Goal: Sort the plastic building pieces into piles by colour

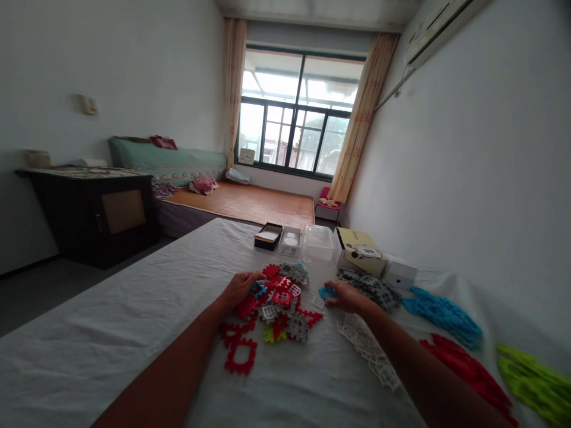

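Observation:
A mixed pile of red, grey, white and blue interlocking plastic tiles point(285, 297) lies on a white cloth-covered table point(134, 333). My left hand point(241, 288) rests on the pile's left side, fingers curled on a blue and red tile. My right hand point(345, 295) is to the right of the pile, fingertips pinched on a small blue tile point(327, 292). Loose red tiles point(238, 348) lie nearer me.
Sorted rows of tiles lie at right: grey point(372, 285), blue point(444, 314), red point(466, 365), green point(535, 380), white point(370, 351). Small boxes point(292, 241) and a yellow box point(361, 249) stand at the far edge. Beyond are a bed, dark cabinet point(98, 208) and window.

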A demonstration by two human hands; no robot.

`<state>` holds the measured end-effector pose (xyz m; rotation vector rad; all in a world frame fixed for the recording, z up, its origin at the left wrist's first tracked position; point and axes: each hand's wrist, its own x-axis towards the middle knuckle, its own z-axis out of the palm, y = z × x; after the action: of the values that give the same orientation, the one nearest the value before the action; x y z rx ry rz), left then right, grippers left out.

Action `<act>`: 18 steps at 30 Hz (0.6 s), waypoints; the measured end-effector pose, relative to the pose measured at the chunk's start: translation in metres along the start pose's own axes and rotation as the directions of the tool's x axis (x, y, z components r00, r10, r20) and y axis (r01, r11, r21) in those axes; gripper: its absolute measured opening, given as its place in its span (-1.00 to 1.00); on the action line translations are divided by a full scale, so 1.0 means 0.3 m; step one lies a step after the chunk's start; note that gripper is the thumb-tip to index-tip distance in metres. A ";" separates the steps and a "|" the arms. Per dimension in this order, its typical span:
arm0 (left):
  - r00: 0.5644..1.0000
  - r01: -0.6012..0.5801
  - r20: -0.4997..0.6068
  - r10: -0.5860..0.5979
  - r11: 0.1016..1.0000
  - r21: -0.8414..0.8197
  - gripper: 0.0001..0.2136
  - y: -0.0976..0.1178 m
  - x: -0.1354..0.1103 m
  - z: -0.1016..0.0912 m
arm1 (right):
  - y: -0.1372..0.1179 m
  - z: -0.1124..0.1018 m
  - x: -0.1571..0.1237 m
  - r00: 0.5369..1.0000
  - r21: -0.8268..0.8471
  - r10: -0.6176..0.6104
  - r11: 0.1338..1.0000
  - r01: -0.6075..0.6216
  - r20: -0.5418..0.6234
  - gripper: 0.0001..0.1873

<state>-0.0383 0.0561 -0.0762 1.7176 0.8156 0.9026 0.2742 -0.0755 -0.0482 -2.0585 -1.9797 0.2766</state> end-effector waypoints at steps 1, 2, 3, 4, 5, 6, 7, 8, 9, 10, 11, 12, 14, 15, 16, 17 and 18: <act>1.000 -0.010 -0.002 0.010 1.000 -0.002 -0.49 0.002 -0.001 0.000 | -0.005 0.009 0.008 0.999 0.023 -0.020 1.000 0.020 0.028 -0.42; 1.000 -0.017 -0.003 0.017 1.000 -0.003 -0.50 0.003 -0.002 0.000 | -0.016 0.016 0.024 0.998 0.040 -0.040 0.998 0.038 0.042 -0.46; 1.000 -0.021 0.001 0.021 1.000 0.000 -0.50 0.004 -0.002 0.001 | -0.029 0.019 0.048 0.998 0.046 -0.052 0.998 0.050 0.038 -0.52; 1.000 -0.019 0.005 0.019 1.000 0.006 -0.49 0.005 -0.003 0.001 | -0.041 0.018 0.080 0.998 0.037 -0.055 0.998 0.054 0.018 -0.60; 1.000 -0.014 0.009 0.014 1.000 0.013 -0.49 0.005 -0.002 0.002 | -0.051 0.016 0.118 0.999 0.016 -0.048 0.999 0.048 -0.017 -0.66; 1.000 -0.007 0.011 0.007 1.000 0.019 -0.49 0.004 -0.002 0.002 | -0.058 0.013 0.159 0.998 -0.013 -0.034 0.999 0.033 -0.059 -0.68; 1.000 -0.004 0.010 0.004 1.000 0.023 -0.49 0.003 -0.001 0.003 | -0.061 0.012 0.202 0.995 -0.043 -0.020 0.999 0.016 -0.099 -0.67; 1.000 -0.005 0.009 0.005 1.000 0.026 -0.49 0.001 0.001 0.003 | -0.062 0.014 0.242 0.992 -0.067 -0.013 0.998 0.005 -0.125 -0.65; 1.000 -0.010 0.005 0.009 1.000 0.029 -0.49 -0.002 0.002 0.004 | -0.061 0.021 0.279 0.991 -0.081 -0.016 0.997 0.006 -0.132 -0.62; 1.000 -0.012 0.000 0.012 0.999 0.033 -0.49 -0.006 0.003 0.004 | -0.059 0.031 0.311 0.991 -0.094 -0.027 0.995 0.014 -0.132 -0.57; 1.000 -0.011 -0.003 0.011 0.999 0.038 -0.49 -0.010 0.004 0.005 | -0.056 0.044 0.337 0.991 -0.105 -0.041 0.994 0.028 -0.125 -0.53; 1.000 -0.007 -0.004 0.007 0.999 0.043 -0.49 -0.014 0.005 0.005 | -0.052 0.058 0.357 0.992 -0.115 -0.056 0.992 0.043 -0.113 -0.50; 1.000 0.002 -0.004 -0.002 0.999 0.050 -0.49 -0.021 0.005 0.006 | -0.045 0.083 0.381 0.994 -0.128 -0.069 0.990 0.058 -0.089 -0.49; 1.000 0.003 -0.004 -0.002 0.999 0.050 -0.49 -0.024 0.005 0.007 | -0.041 0.092 0.386 0.994 -0.133 -0.067 0.990 0.056 -0.081 -0.51; 1.000 -0.001 -0.004 0.001 0.999 0.049 -0.50 -0.025 0.005 0.007 | -0.036 0.097 0.387 0.995 -0.135 -0.062 0.989 0.051 -0.077 -0.55; 1.000 -0.006 -0.005 0.006 0.999 0.049 -0.50 -0.026 0.005 0.007 | -0.032 0.100 0.385 0.996 -0.135 -0.057 0.990 0.046 -0.076 -0.59; 1.000 -0.009 -0.007 0.009 0.999 0.051 -0.50 -0.026 0.005 0.007 | -0.026 0.099 0.380 0.996 -0.131 -0.053 0.991 0.043 -0.076 -0.63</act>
<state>-0.0367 0.0586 -0.0840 1.7647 0.8426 0.9013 0.2625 0.0403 -0.0680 -2.0608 -2.0448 0.0579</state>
